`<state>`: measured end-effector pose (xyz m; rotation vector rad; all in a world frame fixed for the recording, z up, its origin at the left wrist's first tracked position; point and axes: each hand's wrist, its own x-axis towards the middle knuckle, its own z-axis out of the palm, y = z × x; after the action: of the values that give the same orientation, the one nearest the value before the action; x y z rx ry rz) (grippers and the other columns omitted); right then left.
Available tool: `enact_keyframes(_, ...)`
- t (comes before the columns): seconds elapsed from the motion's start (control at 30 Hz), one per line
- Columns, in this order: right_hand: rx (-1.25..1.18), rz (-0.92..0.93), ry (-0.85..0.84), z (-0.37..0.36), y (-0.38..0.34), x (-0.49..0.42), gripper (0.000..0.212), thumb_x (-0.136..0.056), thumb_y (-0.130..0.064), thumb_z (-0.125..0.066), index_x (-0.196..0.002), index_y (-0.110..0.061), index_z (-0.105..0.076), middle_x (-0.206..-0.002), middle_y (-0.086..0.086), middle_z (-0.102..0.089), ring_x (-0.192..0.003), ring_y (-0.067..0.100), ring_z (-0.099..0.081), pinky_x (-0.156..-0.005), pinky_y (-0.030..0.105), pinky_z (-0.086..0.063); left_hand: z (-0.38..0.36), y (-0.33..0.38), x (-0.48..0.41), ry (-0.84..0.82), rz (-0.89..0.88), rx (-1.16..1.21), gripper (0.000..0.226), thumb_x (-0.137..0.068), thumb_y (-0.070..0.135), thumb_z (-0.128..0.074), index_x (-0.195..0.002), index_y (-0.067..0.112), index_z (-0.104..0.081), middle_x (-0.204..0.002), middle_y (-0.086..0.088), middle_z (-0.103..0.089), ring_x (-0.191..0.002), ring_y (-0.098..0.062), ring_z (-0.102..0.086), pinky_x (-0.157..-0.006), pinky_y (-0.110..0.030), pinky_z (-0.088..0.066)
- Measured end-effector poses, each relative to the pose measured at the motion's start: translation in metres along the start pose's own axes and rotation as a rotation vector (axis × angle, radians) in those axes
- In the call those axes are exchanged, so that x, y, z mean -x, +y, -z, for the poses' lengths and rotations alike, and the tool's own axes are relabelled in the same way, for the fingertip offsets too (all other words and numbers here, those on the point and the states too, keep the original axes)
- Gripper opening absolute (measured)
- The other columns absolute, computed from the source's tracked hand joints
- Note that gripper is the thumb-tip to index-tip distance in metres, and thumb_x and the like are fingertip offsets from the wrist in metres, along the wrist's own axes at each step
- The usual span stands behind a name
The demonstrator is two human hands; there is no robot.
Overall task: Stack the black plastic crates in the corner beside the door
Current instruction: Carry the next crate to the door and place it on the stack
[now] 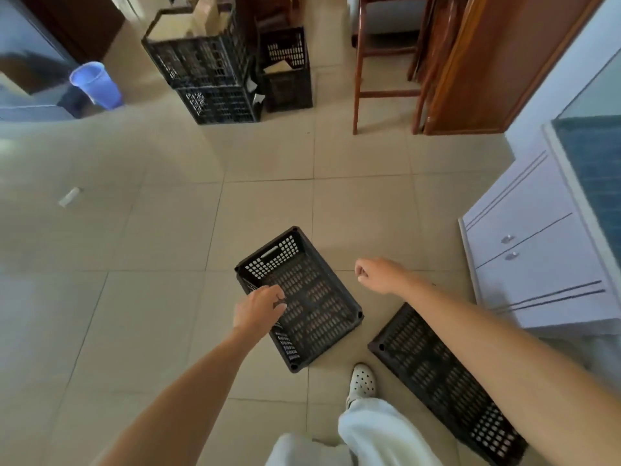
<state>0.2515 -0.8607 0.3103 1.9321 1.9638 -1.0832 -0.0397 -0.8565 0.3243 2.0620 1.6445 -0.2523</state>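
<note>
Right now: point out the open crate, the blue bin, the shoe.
open crate (pixel 322 297), head view, mesh floor.
blue bin (pixel 97 85), head view, side wall.
shoe (pixel 362 381), head view, upper.

The left crate (pixel 319 304) and right crate (pixel 430 368) are black with grid-patterned holes. The floor (pixel 151 297) is beige tile, the bucket (pixel 97 84) lilac, the cabinet (pixel 531 264) and shoe (pixel 361 381) white.
</note>
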Motion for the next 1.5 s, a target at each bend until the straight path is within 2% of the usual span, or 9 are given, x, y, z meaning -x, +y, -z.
enact_keyframes(0.2,0.008,-0.015,-0.109,-0.018,-0.017,-0.064,0.021,-0.098,-0.019,-0.042,-0.113,-0.011,-0.053,-0.109,0.006,-0.058,-0.096,0.025,-0.058,-0.081,0.038,-0.048,-0.024,-0.053,-0.039,-0.047,0.071,0.054,0.019,-0.092,0.032,-0.058,-0.106,0.022,-0.064,-0.109,0.004,-0.066,-0.098,-0.018,-0.062,-0.079,-0.037,-0.054)
enact_keyframes(0.4,-0.033,-0.106,-0.058,-0.041,-0.02,-0.134,0.018,-0.099,-0.022,-0.04,-0.108,-0.015,-0.053,-0.102,0.003,-0.06,-0.091,0.023,-0.059,-0.08,0.038,-0.05,-0.055,-0.109,-0.088,-0.14,0.154,0.137,0.016,-0.091,0.032,-0.06,-0.103,0.024,-0.066,-0.107,0.004,-0.067,-0.099,-0.017,-0.061,-0.078,-0.037,-0.055)
enact_keyframes(0.7,-0.084,-0.199,-0.116,-0.135,0.013,-0.234,0.008,-0.097,-0.028,-0.042,-0.103,-0.025,-0.047,-0.097,0.001,-0.059,-0.079,0.017,-0.056,-0.064,0.032,-0.046,-0.145,-0.188,-0.17,-0.294,0.304,0.211,0.022,-0.09,0.04,-0.062,-0.104,0.024,-0.063,-0.108,0.002,-0.066,-0.099,-0.018,-0.06,-0.078,-0.035,-0.051)
enact_keyframes(0.83,-0.069,-0.227,-0.102,-0.178,0.031,-0.282,0.028,-0.096,-0.028,-0.046,-0.123,-0.02,-0.046,-0.114,0.006,-0.06,-0.093,0.023,-0.059,-0.07,0.033,-0.046,-0.2,-0.21,-0.206,-0.317,0.401,0.29,0.032,-0.088,0.041,-0.066,-0.11,0.02,-0.058,-0.11,-0.002,-0.066,-0.098,-0.019,-0.058,-0.075,-0.032,-0.045)
enact_keyframes(1.0,-0.058,-0.291,-0.066,-0.218,0.049,-0.338,0.052,-0.095,-0.026,-0.05,-0.143,-0.013,-0.032,-0.136,0.011,-0.049,-0.117,0.029,-0.053,-0.085,0.037,-0.045,-0.268,-0.226,-0.238,-0.389,0.549,0.453,0.059,-0.087,0.036,-0.069,-0.134,0.008,-0.046,-0.129,-0.013,-0.061,-0.117,-0.033,-0.058,-0.089,-0.037,-0.046)
enact_keyframes(1.1,-0.001,-0.324,-0.039,-0.239,0.06,-0.367,0.058,-0.095,-0.028,-0.049,-0.146,-0.013,-0.026,-0.142,0.011,-0.042,-0.123,0.03,-0.047,-0.092,0.042,-0.046,-0.302,-0.233,-0.254,-0.335,0.655,0.548,0.07,-0.085,0.03,-0.073,-0.138,0.004,-0.036,-0.134,-0.017,-0.055,-0.122,-0.037,-0.055,-0.1,-0.046,-0.047)
enact_keyframes(1.27,-0.106,-0.408,-0.071,-0.261,0.07,-0.397,0.074,-0.095,-0.037,-0.051,-0.152,-0.013,-0.011,-0.152,0.013,-0.031,-0.133,0.034,-0.038,-0.104,0.05,-0.041,-0.327,-0.234,-0.269,-0.069,0.868,0.748,0.062,-0.089,0.023,-0.069,-0.132,0.011,-0.025,-0.126,-0.019,-0.061,-0.108,-0.038,-0.062,-0.094,-0.05,-0.051)
enact_keyframes(1.4,-0.432,-0.456,0.049,-0.262,0.068,-0.412,0.06,-0.091,-0.032,-0.058,-0.142,-0.011,-0.033,-0.138,0.011,-0.042,-0.119,0.03,-0.051,-0.1,0.045,-0.046,-0.322,-0.229,-0.28,0.023,0.98,0.907,0.085,-0.083,0.033,-0.075,-0.146,0.014,-0.02,-0.139,-0.019,-0.05,-0.124,-0.039,-0.053,-0.103,-0.05,-0.045)
enact_keyframes(1.5,-0.526,-0.529,0.032,-0.243,0.075,-0.409,0.054,-0.085,-0.031,-0.064,-0.131,-0.009,-0.047,-0.128,0.012,-0.052,-0.11,0.03,-0.057,-0.097,0.046,-0.048,-0.31,-0.218,-0.279,0.002,0.973,0.915,0.076,-0.077,0.041,-0.079,-0.133,0.007,-0.04,-0.128,-0.016,-0.058,-0.114,-0.035,-0.059,-0.098,-0.049,-0.05)
